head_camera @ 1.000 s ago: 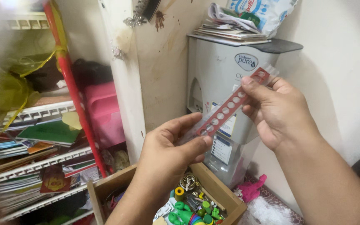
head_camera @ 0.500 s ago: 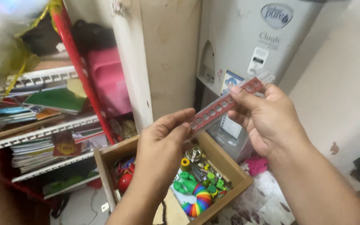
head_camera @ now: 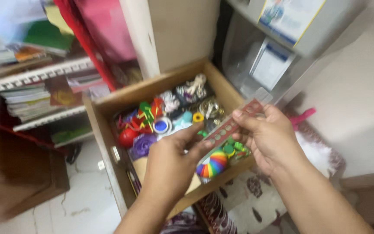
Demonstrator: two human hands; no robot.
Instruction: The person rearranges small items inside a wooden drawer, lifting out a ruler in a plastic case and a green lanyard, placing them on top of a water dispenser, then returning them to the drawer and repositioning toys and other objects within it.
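Both my hands hold a long red strip with a row of round holes (head_camera: 229, 125). My left hand (head_camera: 172, 162) pinches its lower end and my right hand (head_camera: 267, 134) grips its upper end. The strip hangs slantwise over an open wooden drawer (head_camera: 104, 130). The drawer is packed with small colourful toys, among them a rainbow coil (head_camera: 213, 164), a purple rose shape (head_camera: 143, 145) and a red ball (head_camera: 126, 138).
A grey water purifier (head_camera: 278, 47) stands behind the drawer at the right. White wire shelves with books and papers (head_camera: 35, 93) fill the left. A patterned cloth (head_camera: 243, 195) lies below the drawer, and a white wall (head_camera: 360, 108) is at the right.
The view has tilted down from the purifier to the open drawer. My hands and the red strip have come lower, over the toys.
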